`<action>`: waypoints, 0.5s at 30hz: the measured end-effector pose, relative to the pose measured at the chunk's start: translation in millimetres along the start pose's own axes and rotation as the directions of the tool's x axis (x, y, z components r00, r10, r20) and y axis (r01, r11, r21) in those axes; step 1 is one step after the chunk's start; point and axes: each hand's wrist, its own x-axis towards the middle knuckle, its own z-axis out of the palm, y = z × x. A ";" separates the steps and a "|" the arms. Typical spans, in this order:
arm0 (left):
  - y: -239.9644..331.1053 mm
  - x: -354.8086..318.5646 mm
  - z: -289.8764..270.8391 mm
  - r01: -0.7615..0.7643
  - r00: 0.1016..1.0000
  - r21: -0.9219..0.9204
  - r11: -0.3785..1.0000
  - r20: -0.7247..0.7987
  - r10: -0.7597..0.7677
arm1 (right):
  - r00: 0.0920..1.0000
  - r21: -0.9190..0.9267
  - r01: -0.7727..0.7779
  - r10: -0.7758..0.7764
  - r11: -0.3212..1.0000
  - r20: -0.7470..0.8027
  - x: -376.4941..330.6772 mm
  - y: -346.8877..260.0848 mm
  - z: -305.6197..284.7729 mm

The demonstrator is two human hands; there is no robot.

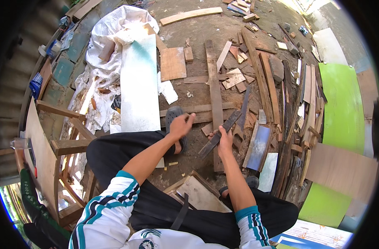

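Note:
In my right hand (225, 140) is a short dark strip of wood (210, 146), held slantwise in front of my knees with the fingers wrapped round it. My left hand (181, 125) hovers to its left, above my dark clog (173, 114). Its fingers are curled together, and whatever they may hold is too small to make out. Below the right hand's strip runs a long wooden batten (213, 91) on the ground. A thin grey-blue strip (244, 107) lies just beyond the right hand. Across my lap rests a dark flat strip (181, 215).
A pale board (139, 87) lies on white sacking (99, 83) at the left. A wooden frame (71, 147) stands by my left knee, with another person's dark sleeve (29, 193) beside it. Wood scraps (234, 79) and long planks (266, 83) cover the right, near green panels (341, 108).

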 end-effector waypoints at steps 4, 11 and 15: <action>-99.9 70.9 -21.5 0.456 0.872 0.134 0.880 -0.266 -0.411 | 0.998 -0.098 -0.056 0.053 0.994 -0.028 -1.2 -6.0 -7.9; -185.8 93.0 -25.6 0.522 0.829 0.593 0.612 -0.185 -0.528 | 0.992 -0.228 -0.118 0.102 0.966 -0.078 7.8 4.7 -11.8; -206.3 99.0 -22.7 0.412 0.895 0.644 0.644 -0.153 -0.420 | 0.989 -0.223 -0.141 0.128 0.965 -0.074 14.5 7.0 -11.8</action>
